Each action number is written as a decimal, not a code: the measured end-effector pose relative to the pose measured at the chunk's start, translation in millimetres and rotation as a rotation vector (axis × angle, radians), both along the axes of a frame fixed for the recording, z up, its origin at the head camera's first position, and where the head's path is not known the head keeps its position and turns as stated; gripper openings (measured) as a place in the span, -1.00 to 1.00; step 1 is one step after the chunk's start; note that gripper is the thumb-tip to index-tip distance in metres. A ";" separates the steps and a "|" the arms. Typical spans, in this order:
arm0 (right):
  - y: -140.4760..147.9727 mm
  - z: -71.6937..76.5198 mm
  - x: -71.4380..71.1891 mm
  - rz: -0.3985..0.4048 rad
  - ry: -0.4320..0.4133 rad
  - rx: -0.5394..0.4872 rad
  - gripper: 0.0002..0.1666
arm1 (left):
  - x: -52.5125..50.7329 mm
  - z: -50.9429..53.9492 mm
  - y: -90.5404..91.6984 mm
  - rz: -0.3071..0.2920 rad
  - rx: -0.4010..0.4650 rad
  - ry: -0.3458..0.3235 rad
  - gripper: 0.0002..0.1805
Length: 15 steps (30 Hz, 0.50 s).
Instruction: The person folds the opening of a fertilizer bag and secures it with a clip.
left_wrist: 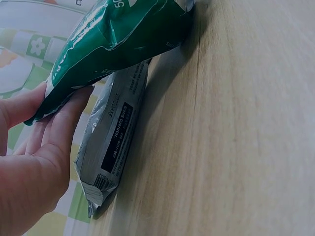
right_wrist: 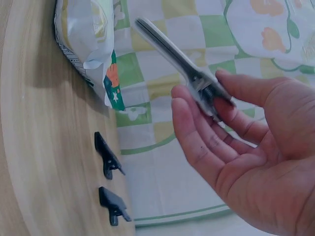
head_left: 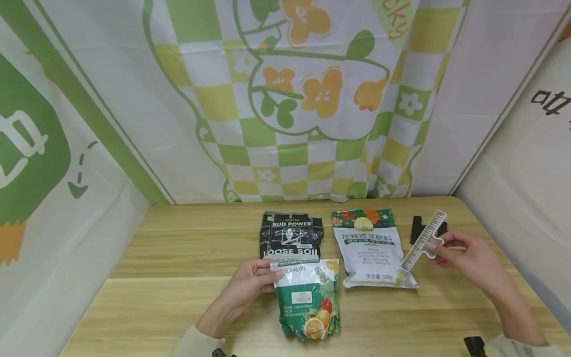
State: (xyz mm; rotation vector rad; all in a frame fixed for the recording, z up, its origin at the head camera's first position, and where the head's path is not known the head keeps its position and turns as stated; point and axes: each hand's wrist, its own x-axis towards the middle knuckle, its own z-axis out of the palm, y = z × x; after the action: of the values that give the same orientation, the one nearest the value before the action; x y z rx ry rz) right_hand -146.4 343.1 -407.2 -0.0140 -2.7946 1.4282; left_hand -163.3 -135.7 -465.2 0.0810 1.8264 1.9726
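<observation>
My left hand [head_left: 243, 290] pinches the upper left edge of a green and white bag [head_left: 303, 312] with fruit printed on it. The bag is raised at its top; in the left wrist view, the green bag [left_wrist: 115, 44] has my thumb on one face and fingers on the other. On the right, my right hand [head_left: 470, 258] grips the handles of a long white bag clip [head_left: 424, 240]. Its jaws look closed, with nothing visible between them in the right wrist view. In the head view the clip overlaps the lower right corner of a white fertilizer bag [head_left: 370, 255].
Behind the green bag lies a black soil bag [head_left: 290, 233], its lower part covered. Two black clips, one nearer [right_wrist: 106, 155] and one farther [right_wrist: 114, 204], lie on the wooden table [head_left: 178, 292]. A patterned curtain [head_left: 308, 163] hangs at the table's back edge.
</observation>
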 end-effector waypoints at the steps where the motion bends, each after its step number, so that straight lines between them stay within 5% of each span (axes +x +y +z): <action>1: -1.9 1.3 0.6 0.003 0.018 0.019 -0.60 | 0.1 -0.1 -0.1 -0.002 0.000 0.002 -0.49; 8: -15.2 10.9 4.4 0.032 0.118 0.130 -0.68 | 0.2 0.5 -0.5 -0.002 0.002 -0.007 -0.50; 15: -23.4 17.1 2.1 0.031 0.154 0.051 -0.40 | 0.0 2.6 -0.7 -0.011 0.009 -0.004 -0.48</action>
State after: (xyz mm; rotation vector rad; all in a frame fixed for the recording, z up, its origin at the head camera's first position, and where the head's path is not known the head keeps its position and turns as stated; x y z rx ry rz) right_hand -144.3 319.6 -390.1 0.1335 -2.7161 1.3034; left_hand -163.3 -136.4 -462.6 0.0900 1.8115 1.9719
